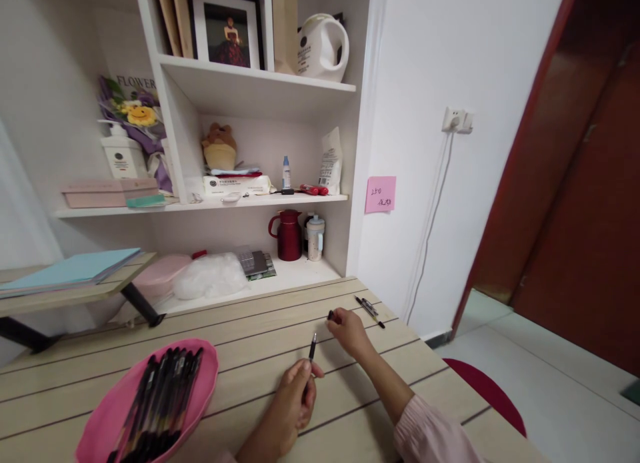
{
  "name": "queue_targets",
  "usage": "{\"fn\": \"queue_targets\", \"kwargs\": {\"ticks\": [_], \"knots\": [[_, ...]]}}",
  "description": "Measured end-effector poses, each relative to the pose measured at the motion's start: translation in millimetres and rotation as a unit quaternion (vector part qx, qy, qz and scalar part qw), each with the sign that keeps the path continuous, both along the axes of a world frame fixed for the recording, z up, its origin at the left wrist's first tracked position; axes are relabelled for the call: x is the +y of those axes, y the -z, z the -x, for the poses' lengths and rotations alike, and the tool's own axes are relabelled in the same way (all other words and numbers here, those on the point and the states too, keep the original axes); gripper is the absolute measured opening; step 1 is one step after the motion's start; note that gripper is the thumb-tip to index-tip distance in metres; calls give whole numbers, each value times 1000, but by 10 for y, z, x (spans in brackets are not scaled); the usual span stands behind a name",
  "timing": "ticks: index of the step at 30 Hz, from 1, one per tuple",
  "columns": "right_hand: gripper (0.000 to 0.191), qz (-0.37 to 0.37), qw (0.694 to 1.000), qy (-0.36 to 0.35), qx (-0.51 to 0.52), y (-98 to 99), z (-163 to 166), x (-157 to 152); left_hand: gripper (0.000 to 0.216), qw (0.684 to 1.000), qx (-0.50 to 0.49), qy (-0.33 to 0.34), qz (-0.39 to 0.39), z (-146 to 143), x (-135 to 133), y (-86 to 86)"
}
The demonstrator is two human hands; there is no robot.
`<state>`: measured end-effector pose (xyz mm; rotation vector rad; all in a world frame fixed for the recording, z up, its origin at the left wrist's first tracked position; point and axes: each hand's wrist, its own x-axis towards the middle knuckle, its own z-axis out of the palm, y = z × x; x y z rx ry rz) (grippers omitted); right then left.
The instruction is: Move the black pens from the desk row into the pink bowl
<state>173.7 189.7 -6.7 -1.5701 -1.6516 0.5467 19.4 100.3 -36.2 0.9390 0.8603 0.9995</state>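
In the head view, my left hand (pixel 295 399) is closed around a black pen (pixel 313 349), its bare tip pointing up and away from me. My right hand (pixel 347 331) pinches a small black pen cap (pixel 331 315), held apart from the pen's tip. To the left, a pink scalloped tray (pixel 213 369) holds several dark pens (pixel 165 396) lying side by side. Beyond my right hand, a few pens (pixel 369 309) lie together near the table's right edge.
The striped wooden table (pixel 240 336) meets a white shelf unit (pixel 260 81) at the back. A raised stand (pixel 115 276) with blue folders (pixel 75 271) is at left. On the low shelf are a red jug (pixel 289 236) and a cup (pixel 315 237). A red round seat (pixel 487 396) is at right.
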Motion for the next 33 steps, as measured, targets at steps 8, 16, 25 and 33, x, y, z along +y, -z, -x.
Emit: {"fn": "queue_targets", "kwargs": {"ticks": [8,16,25,33], "knots": [[39,21,851,-124,510,-137,232,-168,33,1000,6,6,2,-2,1,-6],[37,24,877,-138,460,-184,246,-251,34,1000,0,10,-6,-16,4,-13],[37,57,903,-149,399,-166,302,-323,33,1000,-3,5,-10,-6,6,9],[37,87,905,-154,386,-135,339,-364,31,1000,-15,-2,-3,-3,27,50]]}}
